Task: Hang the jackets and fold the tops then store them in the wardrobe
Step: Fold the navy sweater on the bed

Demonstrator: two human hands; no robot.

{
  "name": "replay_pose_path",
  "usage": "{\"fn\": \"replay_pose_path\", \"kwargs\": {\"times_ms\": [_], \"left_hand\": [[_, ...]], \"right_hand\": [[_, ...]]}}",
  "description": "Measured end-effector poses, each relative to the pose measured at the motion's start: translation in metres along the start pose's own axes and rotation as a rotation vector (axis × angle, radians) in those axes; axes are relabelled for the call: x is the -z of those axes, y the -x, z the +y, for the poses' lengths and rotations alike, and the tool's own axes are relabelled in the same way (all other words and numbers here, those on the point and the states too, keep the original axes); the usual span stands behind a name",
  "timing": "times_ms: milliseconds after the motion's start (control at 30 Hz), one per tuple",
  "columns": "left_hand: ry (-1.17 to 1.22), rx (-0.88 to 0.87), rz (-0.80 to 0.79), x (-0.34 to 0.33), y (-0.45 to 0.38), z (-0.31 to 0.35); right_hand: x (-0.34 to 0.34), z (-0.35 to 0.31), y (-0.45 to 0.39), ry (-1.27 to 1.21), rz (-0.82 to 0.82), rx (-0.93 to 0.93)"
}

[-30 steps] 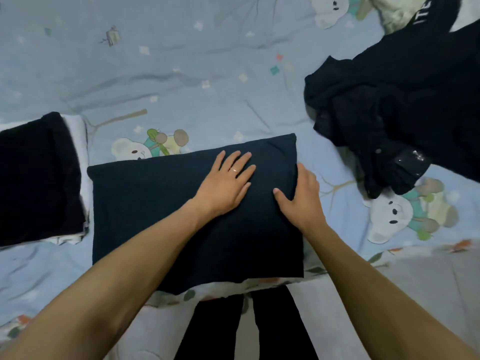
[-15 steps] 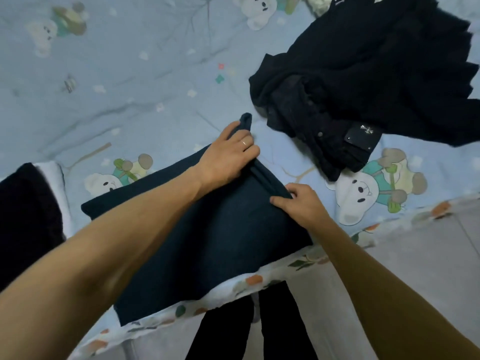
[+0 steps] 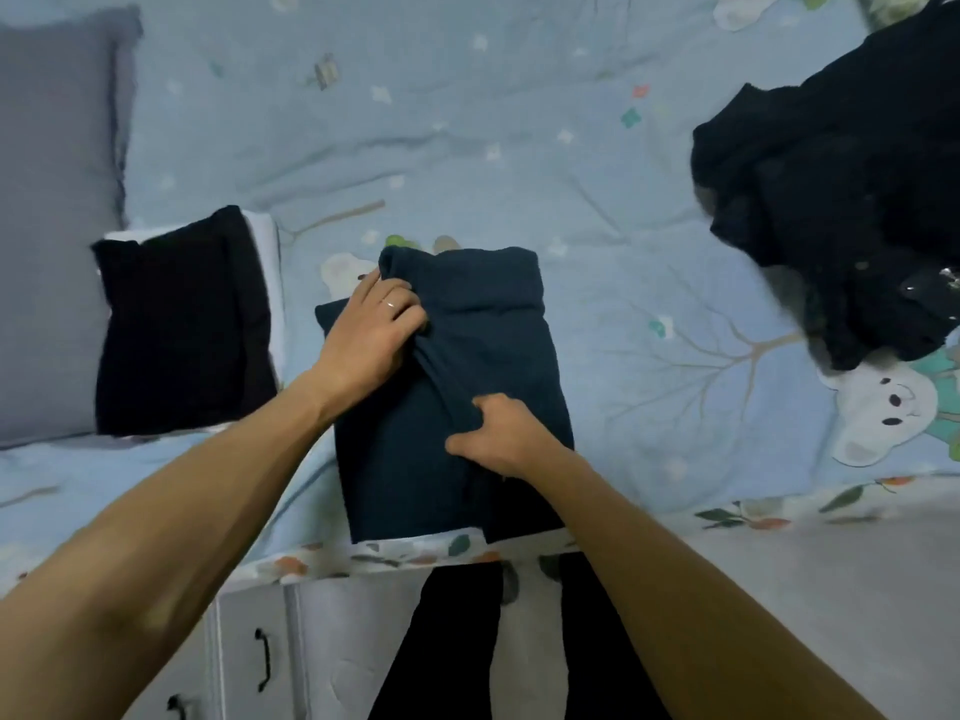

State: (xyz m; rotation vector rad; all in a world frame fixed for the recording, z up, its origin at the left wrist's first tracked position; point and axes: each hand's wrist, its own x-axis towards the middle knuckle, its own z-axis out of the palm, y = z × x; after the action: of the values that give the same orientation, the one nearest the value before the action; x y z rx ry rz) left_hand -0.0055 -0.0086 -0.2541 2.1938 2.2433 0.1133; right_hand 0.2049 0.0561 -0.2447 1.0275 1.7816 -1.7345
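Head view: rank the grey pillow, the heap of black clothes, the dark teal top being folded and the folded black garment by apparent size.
1. Heap of black clothes and grey pillow: similar, both cropped.
2. Dark teal top.
3. Folded black garment.

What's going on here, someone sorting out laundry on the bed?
Yes. A person stands at the bed's edge folding a dark blue top. The left hand grips its upper left part, and the right hand pinches the cloth nearer the body. A folded black garment already lies to the left, by a grey pillow. A heap of black clothes waits at the right.
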Motion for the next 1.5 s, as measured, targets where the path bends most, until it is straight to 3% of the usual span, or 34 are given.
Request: {"fn": "replay_pose_path", "kwargs": {"times_ms": [367, 567, 633, 733, 800, 867, 967, 1067, 1167, 1300, 1433, 1500], "left_hand": [[0.170, 0.137, -0.038, -0.035, 0.090, -0.070], [0.260, 0.276, -0.056, -0.047, 0.129, -0.066], [0.420, 0.464, -0.031, -0.046, 0.140, -0.051], [0.784, 0.884, 0.058, -0.037, 0.156, -0.018], [0.945, 1.158, -0.021, -0.032, 0.160, 0.002], [1.045, 1.289, -0.191, -0.035, 0.160, 0.011], [1.215, 1.273, -0.326, -0.047, 0.158, 0.018], [1.280, 1.343, -0.288, -0.050, 0.160, 0.024], [0.935, 1.280, -0.228, -0.044, 0.153, 0.032], [0.387, 0.920, 0.012, -0.037, 0.123, 0.032], [0.154, 0.540, -0.081, -0.054, 0.077, 0.030], [0.098, 0.474, -0.142, -0.075, 0.066, 0.023]], "right_hand": [[-0.122, -0.042, -0.038, 0.233, 0.155, -0.074], [-0.143, -0.054, -0.043, 0.269, 0.095, -0.133], [-0.142, -0.057, -0.038, 0.385, 0.119, -0.107], [-0.133, -0.051, -0.029, 0.693, 0.250, -0.007], [-0.123, -0.042, -0.026, 0.792, 0.327, 0.063], [-0.114, -0.029, -0.029, 0.875, 0.399, 0.150], [-0.103, 0.001, -0.031, 0.987, 0.378, 0.226], [-0.090, 0.016, -0.028, 1.008, 0.297, 0.279], [-0.062, 0.012, -0.033, 1.016, 0.456, 0.364], [-0.022, 0.001, -0.048, 1.144, 0.550, 0.348], [-0.010, -0.005, -0.072, 1.211, 0.534, 0.480], [-0.003, -0.001, -0.090, 1.222, 0.523, 0.457]]}}
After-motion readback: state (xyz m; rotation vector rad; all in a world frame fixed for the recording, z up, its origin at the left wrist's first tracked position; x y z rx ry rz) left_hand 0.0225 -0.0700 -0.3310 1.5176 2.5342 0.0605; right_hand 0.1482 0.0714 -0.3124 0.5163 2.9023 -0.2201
